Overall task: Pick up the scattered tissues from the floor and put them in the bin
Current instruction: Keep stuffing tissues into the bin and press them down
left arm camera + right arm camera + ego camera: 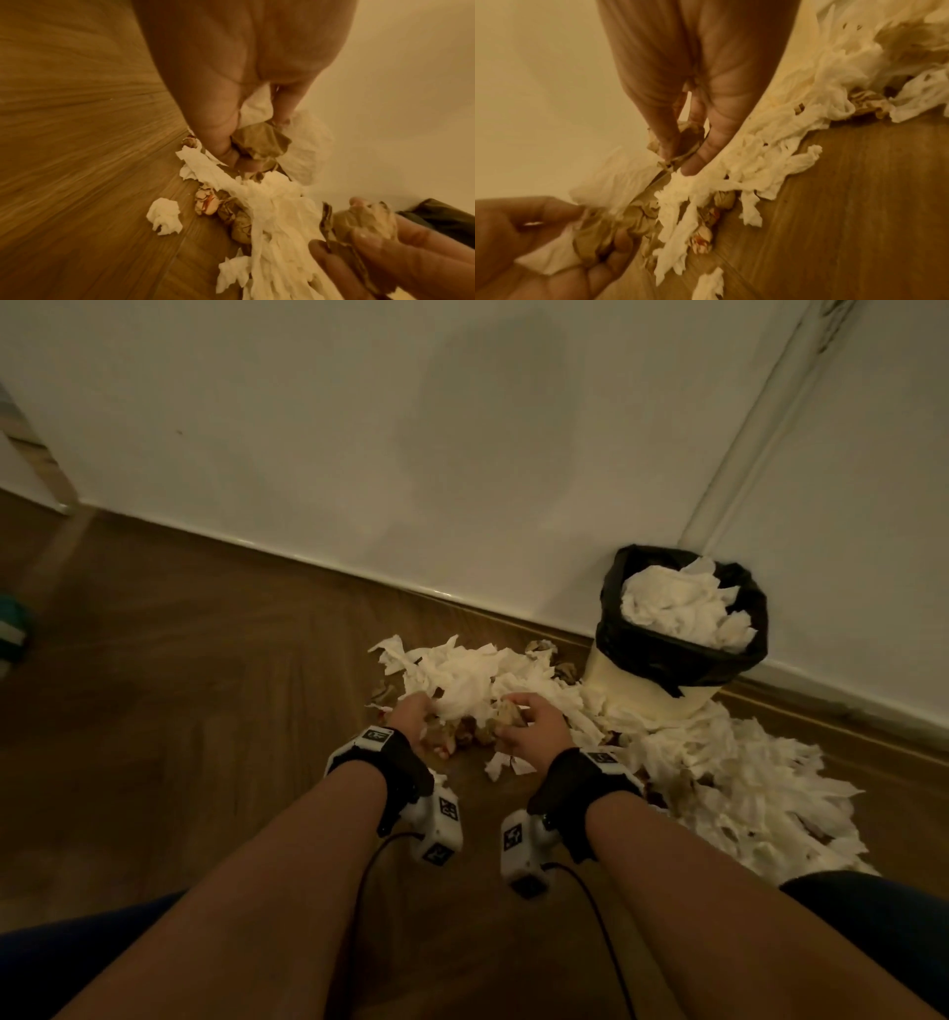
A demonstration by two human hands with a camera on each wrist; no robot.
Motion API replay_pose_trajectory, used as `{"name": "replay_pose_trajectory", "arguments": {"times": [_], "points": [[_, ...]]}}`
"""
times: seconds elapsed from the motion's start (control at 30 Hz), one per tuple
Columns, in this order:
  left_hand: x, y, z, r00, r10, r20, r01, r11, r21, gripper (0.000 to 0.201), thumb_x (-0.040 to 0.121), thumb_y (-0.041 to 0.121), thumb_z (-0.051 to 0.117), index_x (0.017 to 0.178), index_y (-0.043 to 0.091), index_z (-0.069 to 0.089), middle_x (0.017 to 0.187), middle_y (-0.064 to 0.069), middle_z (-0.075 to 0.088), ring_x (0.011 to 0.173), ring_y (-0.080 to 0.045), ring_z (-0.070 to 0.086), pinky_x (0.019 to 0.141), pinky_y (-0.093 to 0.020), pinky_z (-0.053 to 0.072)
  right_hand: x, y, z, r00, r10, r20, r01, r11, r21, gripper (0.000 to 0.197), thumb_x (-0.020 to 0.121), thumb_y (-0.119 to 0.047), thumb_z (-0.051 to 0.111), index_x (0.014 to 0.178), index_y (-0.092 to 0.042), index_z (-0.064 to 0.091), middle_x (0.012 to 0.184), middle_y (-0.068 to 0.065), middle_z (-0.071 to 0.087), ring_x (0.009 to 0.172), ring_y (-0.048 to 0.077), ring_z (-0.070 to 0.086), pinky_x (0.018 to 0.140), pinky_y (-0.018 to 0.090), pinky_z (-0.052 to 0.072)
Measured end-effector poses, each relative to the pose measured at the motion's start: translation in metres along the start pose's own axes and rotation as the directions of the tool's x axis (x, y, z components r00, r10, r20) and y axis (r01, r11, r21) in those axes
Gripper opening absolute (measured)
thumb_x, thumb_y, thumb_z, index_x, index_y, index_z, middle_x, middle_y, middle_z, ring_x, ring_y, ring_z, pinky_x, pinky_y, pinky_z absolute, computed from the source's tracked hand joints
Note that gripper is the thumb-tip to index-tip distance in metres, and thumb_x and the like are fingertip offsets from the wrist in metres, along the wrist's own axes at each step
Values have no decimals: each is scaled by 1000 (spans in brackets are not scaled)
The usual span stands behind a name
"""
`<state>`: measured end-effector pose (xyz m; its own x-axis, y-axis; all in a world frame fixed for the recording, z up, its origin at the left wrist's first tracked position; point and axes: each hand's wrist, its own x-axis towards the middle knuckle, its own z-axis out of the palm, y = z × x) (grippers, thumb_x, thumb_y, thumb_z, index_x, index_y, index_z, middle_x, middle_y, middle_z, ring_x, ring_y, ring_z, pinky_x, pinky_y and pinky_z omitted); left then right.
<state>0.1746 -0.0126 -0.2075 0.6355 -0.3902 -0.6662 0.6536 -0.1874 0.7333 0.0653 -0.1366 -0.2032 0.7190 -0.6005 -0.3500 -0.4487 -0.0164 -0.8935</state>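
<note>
White and brown crumpled tissues (462, 675) lie heaped on the wooden floor by the wall, and a second heap (744, 788) spreads to the right of the bin. The cream bin (647, 690), lined with a black bag (667, 654), stands in the corner, piled with white tissues (683, 603). Both hands are in the near heap. My left hand (411, 716) (257, 148) grips a brown wad (270, 138) together with white tissue. My right hand (529, 721) (680, 160) pinches another brown crumpled wad (690, 134) (365, 221).
A white wall (359, 428) with a skirting board runs behind the heap. A vertical trim (744, 454) rises in the corner above the bin. A green object (10, 629) lies at the far left. My knees frame the bottom edge.
</note>
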Motion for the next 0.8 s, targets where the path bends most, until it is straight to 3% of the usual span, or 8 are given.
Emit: {"name": "replay_pose_trajectory", "arguments": {"times": [0.1, 0.2, 0.27, 0.37, 0.43, 0.57, 0.67, 0.8], "points": [[-9, 13, 6, 998, 18, 55, -27, 987, 160, 76, 80, 60, 56, 140, 17, 41, 136, -9, 49, 128, -31, 44, 109, -46, 34, -1, -18, -14, 998, -32, 49, 28, 996, 87, 40, 81, 6, 65, 116, -10, 56, 125, 21, 52, 111, 39, 56, 90, 52, 51], [-22, 23, 16, 984, 176, -26, -154, 917, 368, 7, 86, 17, 63, 82, 15, 58, 82, -12, 52, 88, -24, 52, 88, -41, 46, -4, -35, -27, 997, -37, 74, 25, 987, 157, 39, 82, 11, 61, 116, -9, 54, 125, 24, 52, 110, 40, 57, 90, 51, 51], [-23, 27, 20, 966, 256, -18, -233, 903, 361, 32, 86, 2, 56, 60, 14, 43, 70, -8, 43, 78, -22, 49, 78, -36, 48, -6, -46, -36, 997, -31, 71, 15, 978, 207, 42, 84, 12, 58, 122, -5, 52, 125, 24, 52, 112, 39, 56, 91, 49, 51], [-38, 39, 33, 968, 252, 10, -246, 934, 257, 19, 95, 2, 46, 104, 5, 61, 106, -12, 54, 107, -31, 55, 86, -35, 49, -11, -61, -51, 997, -51, 58, 32, 957, 289, 44, 85, 14, 55, 127, 1, 49, 119, 23, 55, 103, 32, 60, 79, 31, 56], [-51, 50, 43, 967, 248, 55, -254, 952, 170, 30, 96, 1, 43, 123, 5, 56, 117, -18, 55, 104, -34, 59, 70, -29, 55, -16, -73, -63, 995, -91, 28, 78, 949, 307, 41, 86, 13, 55, 126, 6, 49, 106, 18, 58, 85, 21, 61, 65, 22, 56], [-72, 73, 55, 938, 339, 65, -345, 910, 230, 30, 97, -1, 39, 117, 3, 61, 88, -13, 62, 59, -20, 48, 38, -16, 41, -24, -99, -87, 993, -114, -20, 112, 896, 429, 37, 90, 10, 50, 127, 7, 46, 107, 19, 52, 84, 24, 58, 74, 32, 52], [-81, 89, 74, 923, 380, 61, -382, 885, 266, 30, 100, 10, 37, 114, 3, 62, 83, -14, 58, 56, -21, 42, 38, -18, 36, -26, -112, -115, 986, -137, -95, 167, 818, 550, 25, 92, 10, 46, 113, -2, 51, 102, 15, 53, 82, 22, 56, 69, 28, 53], [-94, 101, 112, 864, 490, 112, -483, 748, 455, 31, 88, 48, 56, 74, 20, 61, 78, -5, 60, 59, -20, 54, 41, -24, 46, -28, -116, -161, 951, -110, -290, 273, 742, 612, 32, 91, 10, 50, 122, 6, 50, 105, 15, 54, 95, 27, 55, 74, 28, 56]]}}
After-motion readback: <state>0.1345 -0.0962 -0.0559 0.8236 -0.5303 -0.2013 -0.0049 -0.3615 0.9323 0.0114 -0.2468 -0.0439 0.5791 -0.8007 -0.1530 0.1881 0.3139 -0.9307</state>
